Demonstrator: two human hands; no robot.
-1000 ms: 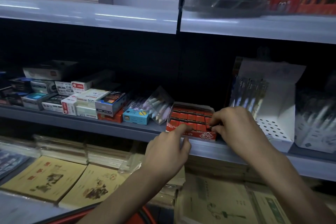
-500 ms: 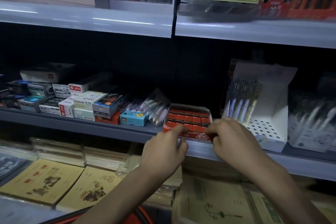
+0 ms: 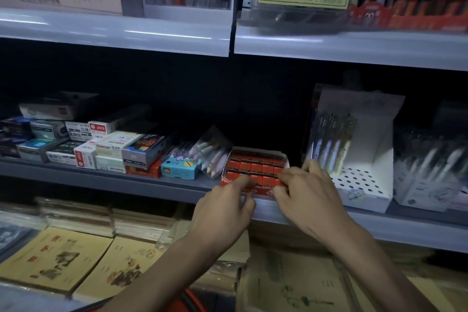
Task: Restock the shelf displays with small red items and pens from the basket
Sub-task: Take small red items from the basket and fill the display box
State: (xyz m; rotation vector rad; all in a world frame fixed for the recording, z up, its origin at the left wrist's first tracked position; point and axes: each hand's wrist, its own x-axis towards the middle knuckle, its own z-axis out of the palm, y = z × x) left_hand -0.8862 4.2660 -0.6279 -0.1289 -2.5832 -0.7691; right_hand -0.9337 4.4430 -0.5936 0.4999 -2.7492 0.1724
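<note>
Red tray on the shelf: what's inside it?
Small red boxes sit packed in rows inside the red tray. The left hand and right hand cover part of the front row, and anything beneath the top layer is hidden.

Bare left hand (image 3: 222, 206), bare right hand (image 3: 307, 199), 2 forearms (image 3: 162, 276) bare to frame edge

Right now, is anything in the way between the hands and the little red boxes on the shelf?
No, nothing visible. The left hand already touches the front row of little red boxes with one straight finger, and the right hand pinches the tray at its front right corner.
</note>
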